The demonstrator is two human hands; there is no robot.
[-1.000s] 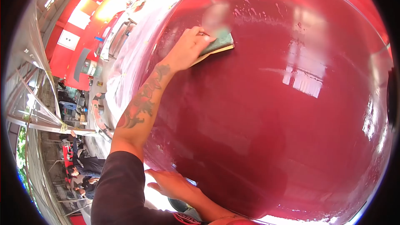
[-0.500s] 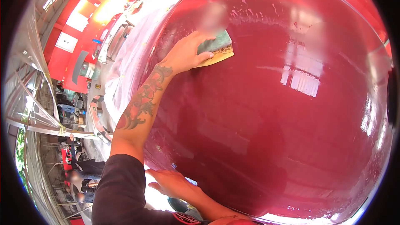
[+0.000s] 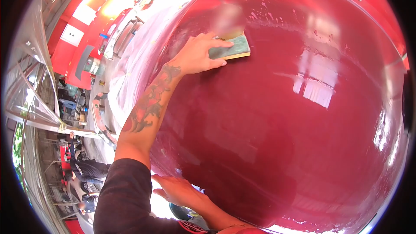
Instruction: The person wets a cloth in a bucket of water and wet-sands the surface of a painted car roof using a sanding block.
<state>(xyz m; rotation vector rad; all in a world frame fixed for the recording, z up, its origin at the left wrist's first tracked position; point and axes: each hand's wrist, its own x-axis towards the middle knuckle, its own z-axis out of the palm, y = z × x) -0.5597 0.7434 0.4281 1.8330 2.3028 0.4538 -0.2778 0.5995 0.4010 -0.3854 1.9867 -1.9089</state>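
Observation:
A big glossy dark red curved panel (image 3: 242, 125), like a car's bonnet or roof, fills most of the head view, with wet streaks and reflections on it. My left hand (image 3: 201, 54), on a tattooed arm, presses a grey-green sanding block (image 3: 236, 47) flat against the panel's upper left. Yellowish sandpaper shows along the block's lower edge. Fingers lie over its top and the thumb is at its near side. My right hand (image 3: 180, 190) reaches leftward by the panel's lower left edge, fingers stretched out and nothing in it. Whether it touches the panel I cannot tell.
Pale plastic sheeting (image 3: 134, 67) runs along the panel's left side. Below my right hand sits a dark round container (image 3: 182, 211), partly hidden. A person (image 3: 89, 169) in dark clothes is at the far left, near red walls and a white-framed stand.
My left hand and the sanding block have shifted slightly right and are turned a little, showing less of the yellow sandpaper. My right hand has hardly moved.

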